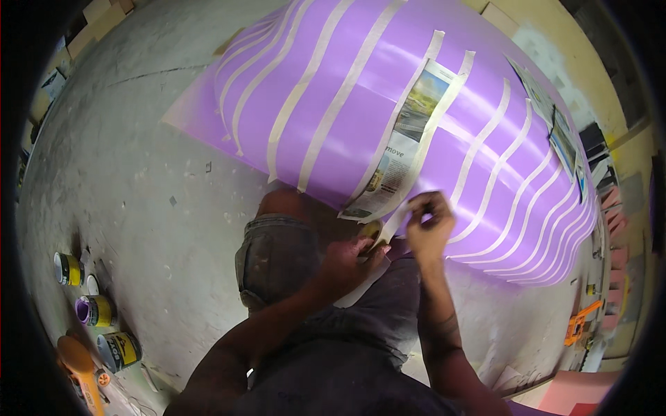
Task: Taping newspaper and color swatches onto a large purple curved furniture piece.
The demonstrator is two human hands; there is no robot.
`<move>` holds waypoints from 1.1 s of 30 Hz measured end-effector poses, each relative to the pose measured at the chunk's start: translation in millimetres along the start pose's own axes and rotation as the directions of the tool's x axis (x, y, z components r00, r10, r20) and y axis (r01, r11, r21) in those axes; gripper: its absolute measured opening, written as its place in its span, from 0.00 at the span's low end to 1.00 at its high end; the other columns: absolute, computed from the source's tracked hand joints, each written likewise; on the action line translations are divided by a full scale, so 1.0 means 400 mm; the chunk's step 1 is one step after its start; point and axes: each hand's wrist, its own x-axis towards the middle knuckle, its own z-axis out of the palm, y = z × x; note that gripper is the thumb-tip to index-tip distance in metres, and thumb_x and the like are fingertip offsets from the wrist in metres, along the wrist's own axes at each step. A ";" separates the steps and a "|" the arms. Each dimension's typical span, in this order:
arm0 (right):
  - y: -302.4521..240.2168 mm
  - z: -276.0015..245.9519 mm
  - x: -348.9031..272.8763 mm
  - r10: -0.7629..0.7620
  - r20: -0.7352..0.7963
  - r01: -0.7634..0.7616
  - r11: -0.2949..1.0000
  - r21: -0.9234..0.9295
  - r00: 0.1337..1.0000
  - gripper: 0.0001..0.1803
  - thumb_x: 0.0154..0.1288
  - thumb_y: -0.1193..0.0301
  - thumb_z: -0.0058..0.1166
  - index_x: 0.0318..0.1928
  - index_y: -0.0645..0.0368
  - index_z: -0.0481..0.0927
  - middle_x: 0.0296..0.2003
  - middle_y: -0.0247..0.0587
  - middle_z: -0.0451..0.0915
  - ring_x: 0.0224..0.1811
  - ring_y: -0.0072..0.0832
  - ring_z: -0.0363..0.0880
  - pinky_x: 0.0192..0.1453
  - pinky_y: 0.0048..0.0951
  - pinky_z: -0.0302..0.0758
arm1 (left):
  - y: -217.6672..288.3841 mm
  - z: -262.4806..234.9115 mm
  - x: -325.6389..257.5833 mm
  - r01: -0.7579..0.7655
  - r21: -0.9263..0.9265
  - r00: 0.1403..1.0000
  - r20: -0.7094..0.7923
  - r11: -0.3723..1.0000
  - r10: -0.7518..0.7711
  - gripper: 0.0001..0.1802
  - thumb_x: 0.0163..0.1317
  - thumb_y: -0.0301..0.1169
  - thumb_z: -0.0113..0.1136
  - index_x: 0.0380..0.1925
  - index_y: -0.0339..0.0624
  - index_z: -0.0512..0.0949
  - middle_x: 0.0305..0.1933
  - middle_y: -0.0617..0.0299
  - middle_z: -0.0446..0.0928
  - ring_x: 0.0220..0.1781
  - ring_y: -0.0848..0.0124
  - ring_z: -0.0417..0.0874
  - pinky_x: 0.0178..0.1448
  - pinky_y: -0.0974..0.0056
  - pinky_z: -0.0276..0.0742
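A large rounded purple form (362, 132) with pale masking tape stripes curves across the view in front of me. A strip of newspaper (406, 128) lies on it lengthwise between two tape lines. My left hand (350, 263), at the lower edge of the form, is closed around a roll of masking tape (372, 230). A loose pale strip of tape (394, 223) runs up from beside the roll toward my right hand (431, 222). The right fingers are bent into a pinch at the strip's upper end, close to the purple surface; the fingertips are slightly blurred.
Several paint cans (104, 310) stand on the grey floor (152, 180) at the left, near an orange tool (82, 364). More newspaper (565, 142) covers the form's far right side. An orange object (581, 322) lies by the right wall.
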 end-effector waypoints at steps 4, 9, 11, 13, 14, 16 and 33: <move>-0.014 -0.036 0.201 -0.128 -0.170 0.125 0.992 -0.030 0.977 0.08 0.59 0.88 0.55 0.31 0.62 0.81 0.29 0.36 0.83 0.29 0.18 0.78 0.33 0.21 0.72 | 0.014 0.005 -0.065 0.115 -0.008 0.991 0.074 0.993 -0.114 0.14 0.74 0.41 0.62 0.41 0.40 0.84 0.31 0.56 0.87 0.33 0.69 0.90 0.40 0.64 0.85; -0.031 -0.053 0.508 -0.192 -0.443 0.132 0.978 -0.163 0.876 0.01 0.58 0.81 0.59 0.31 0.64 0.83 0.27 0.36 0.84 0.30 0.21 0.79 0.38 0.24 0.76 | 0.048 0.015 -0.147 0.268 -0.135 0.961 0.113 0.954 -0.254 0.18 0.75 0.43 0.60 0.40 0.37 0.83 0.28 0.60 0.85 0.30 0.71 0.90 0.36 0.65 0.84; 0.001 -0.067 0.602 -0.190 -0.344 0.161 0.981 -0.109 0.920 0.04 0.59 0.79 0.61 0.35 0.64 0.86 0.28 0.36 0.85 0.30 0.20 0.80 0.37 0.25 0.76 | 0.047 0.015 -0.170 0.297 -0.158 0.954 0.095 0.942 -0.285 0.18 0.75 0.43 0.60 0.39 0.36 0.83 0.27 0.62 0.84 0.31 0.75 0.88 0.36 0.65 0.84; -0.011 -0.021 0.611 -0.171 -0.183 0.154 0.983 -0.103 0.968 0.05 0.63 0.75 0.65 0.38 0.63 0.87 0.28 0.37 0.86 0.30 0.21 0.81 0.37 0.26 0.77 | 0.087 -0.022 -0.158 0.380 -0.202 0.925 0.108 0.902 -0.366 0.18 0.75 0.43 0.60 0.39 0.36 0.83 0.26 0.63 0.84 0.30 0.76 0.87 0.35 0.66 0.83; -0.041 0.016 0.598 -0.119 -0.123 0.107 0.989 -0.102 0.985 0.06 0.65 0.73 0.67 0.39 0.62 0.88 0.28 0.37 0.87 0.29 0.22 0.82 0.37 0.26 0.78 | 0.099 -0.037 -0.150 0.460 -0.245 0.888 0.122 0.854 -0.443 0.18 0.75 0.43 0.61 0.38 0.36 0.83 0.26 0.64 0.83 0.30 0.78 0.86 0.35 0.66 0.83; -0.029 0.052 0.607 -0.177 -0.128 0.157 0.976 -0.151 0.976 0.09 0.66 0.68 0.69 0.41 0.60 0.89 0.30 0.39 0.88 0.27 0.23 0.82 0.37 0.27 0.79 | 0.099 -0.044 -0.138 0.429 -0.273 0.902 0.090 0.861 -0.421 0.19 0.75 0.43 0.61 0.37 0.36 0.83 0.26 0.65 0.83 0.30 0.79 0.84 0.35 0.67 0.82; -0.002 0.113 0.677 -0.336 -0.050 0.300 0.891 -0.342 0.941 0.10 0.65 0.70 0.67 0.41 0.63 0.88 0.35 0.49 0.88 0.34 0.37 0.88 0.46 0.35 0.83 | 0.066 -0.068 -0.065 0.341 -0.337 0.935 0.021 0.878 -0.355 0.21 0.76 0.44 0.60 0.31 0.36 0.81 0.23 0.64 0.81 0.28 0.79 0.82 0.33 0.68 0.75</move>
